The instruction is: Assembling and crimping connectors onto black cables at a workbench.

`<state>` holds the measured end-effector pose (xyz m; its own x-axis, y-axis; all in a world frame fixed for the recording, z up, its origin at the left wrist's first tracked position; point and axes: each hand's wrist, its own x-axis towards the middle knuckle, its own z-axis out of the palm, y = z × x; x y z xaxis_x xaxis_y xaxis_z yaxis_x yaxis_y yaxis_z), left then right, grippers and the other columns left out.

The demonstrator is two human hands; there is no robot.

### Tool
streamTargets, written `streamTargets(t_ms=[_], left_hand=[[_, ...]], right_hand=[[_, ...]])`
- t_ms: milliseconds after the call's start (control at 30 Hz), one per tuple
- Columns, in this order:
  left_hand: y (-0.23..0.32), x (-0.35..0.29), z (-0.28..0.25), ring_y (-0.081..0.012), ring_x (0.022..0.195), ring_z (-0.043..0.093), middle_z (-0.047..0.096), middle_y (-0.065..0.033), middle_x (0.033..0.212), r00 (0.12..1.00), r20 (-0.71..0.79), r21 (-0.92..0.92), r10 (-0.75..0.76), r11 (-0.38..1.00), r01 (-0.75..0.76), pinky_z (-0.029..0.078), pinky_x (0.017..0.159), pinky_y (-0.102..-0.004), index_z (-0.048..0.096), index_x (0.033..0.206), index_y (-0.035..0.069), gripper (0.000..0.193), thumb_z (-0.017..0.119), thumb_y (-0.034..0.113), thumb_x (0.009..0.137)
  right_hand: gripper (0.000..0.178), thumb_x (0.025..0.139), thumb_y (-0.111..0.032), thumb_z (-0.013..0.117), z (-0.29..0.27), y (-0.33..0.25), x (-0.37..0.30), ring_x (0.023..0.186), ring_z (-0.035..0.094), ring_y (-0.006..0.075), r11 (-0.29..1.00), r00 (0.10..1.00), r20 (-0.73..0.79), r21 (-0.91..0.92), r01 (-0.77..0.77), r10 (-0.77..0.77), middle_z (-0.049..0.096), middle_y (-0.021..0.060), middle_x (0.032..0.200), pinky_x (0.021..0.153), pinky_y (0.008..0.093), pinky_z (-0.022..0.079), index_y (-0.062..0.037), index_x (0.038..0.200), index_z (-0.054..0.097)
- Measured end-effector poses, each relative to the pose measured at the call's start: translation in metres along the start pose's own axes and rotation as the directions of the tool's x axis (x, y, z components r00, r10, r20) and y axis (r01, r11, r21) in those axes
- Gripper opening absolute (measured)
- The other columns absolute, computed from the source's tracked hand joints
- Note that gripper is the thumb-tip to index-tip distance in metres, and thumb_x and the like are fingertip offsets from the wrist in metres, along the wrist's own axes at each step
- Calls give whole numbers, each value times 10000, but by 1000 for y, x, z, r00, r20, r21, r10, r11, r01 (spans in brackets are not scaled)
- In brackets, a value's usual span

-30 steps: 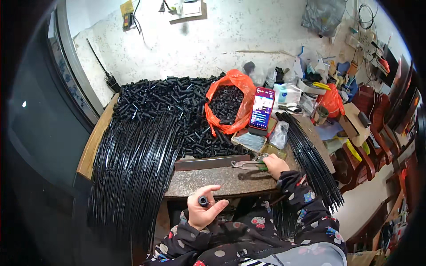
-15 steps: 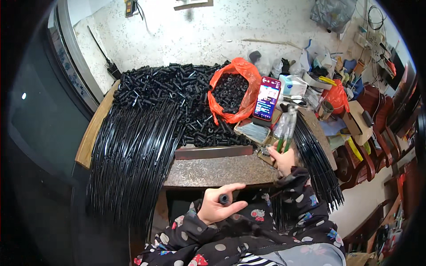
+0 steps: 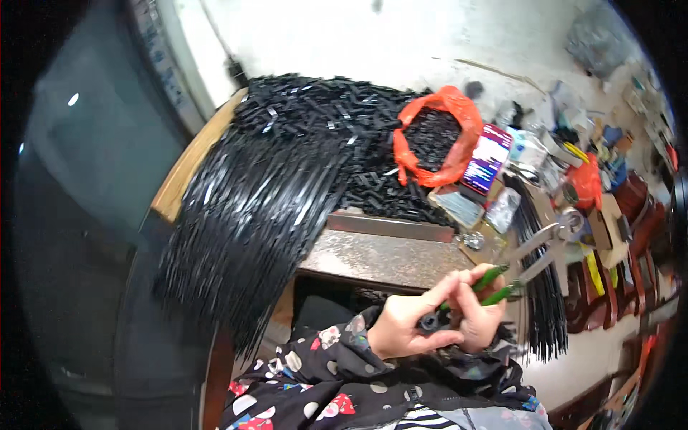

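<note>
Gripping pliers (image 3: 534,242) beside a black sleeve (image 3: 430,322)

Clamping green handles (image 3: 503,292) in the fingers of the right hand (image 3: 479,321), pointing toward two o'clock, seemingly for clearance. Enclosing the sleeve in the left hand's (image 3: 401,326) curled fingers, apparently leaving its end exposed. Facing black rods (image 3: 244,222) toward ten o'clock.

Two bare hands, the left hand (image 3: 398,330) and the right hand (image 3: 480,322), are counted, along with one pair of green-handled pliers (image 3: 561,233) and one black tube (image 3: 430,322). Two red bags (image 3: 469,122), two large bundles of black rods (image 3: 247,193), one phone (image 3: 487,159) and one straight bar (image 3: 390,226) are also counted. The single rods, and the short black pieces (image 3: 322,107) in one large pile, are too many to be counted.
</note>
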<state>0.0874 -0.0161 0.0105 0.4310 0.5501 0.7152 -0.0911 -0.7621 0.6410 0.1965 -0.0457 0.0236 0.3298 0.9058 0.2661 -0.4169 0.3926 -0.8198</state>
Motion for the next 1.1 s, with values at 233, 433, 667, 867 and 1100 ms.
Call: streamTargets(t_ms=[233,433,667,867,1100], left_hand=[[1,0,15,-158,545,533,498,-186,886,992,49,-226,-120,966,128,396,511,-200,339,1082,-48,649,661,185,568],[0,-2,-12,-16,420,305,350,30,442,942,-98,-201,-320,934,296,262,402,-159,390,1055,-31,582,659,128,563],[12,-1,-15,-9,427,329,364,33,442,929,-55,-212,-366,913,347,260,400,-149,371,1071,-34,610,654,146,562],[9,-5,-17,-12,425,333,376,19,441,940,-33,-205,-339,923,326,265,393,-149,365,1073,-39,638,658,211,565],[10,-9,-6,-51,413,382,400,-18,467,928,-238,-77,-287,958,276,320,407,-179,311,1091,-66,641,571,317,649]], right_hand=[[260,657,15,539,-20,0,8,516,423,84,925,956,147,252,-286,255,453,20,653,450,161,344,-72,836,371],[157,669,-61,564,5,8,-9,541,462,76,988,960,270,-150,-31,71,509,40,668,465,183,369,-21,741,430],[141,688,-59,542,10,3,-13,483,433,41,986,955,259,-111,-122,147,511,40,646,409,152,332,-13,762,431],[143,674,-17,542,17,2,-16,472,426,44,990,967,214,-67,-127,139,510,39,646,402,152,325,-17,753,423],[198,669,-29,543,16,5,-22,624,456,123,889,961,254,-408,208,-108,465,78,691,588,225,373,-6,799,395]])
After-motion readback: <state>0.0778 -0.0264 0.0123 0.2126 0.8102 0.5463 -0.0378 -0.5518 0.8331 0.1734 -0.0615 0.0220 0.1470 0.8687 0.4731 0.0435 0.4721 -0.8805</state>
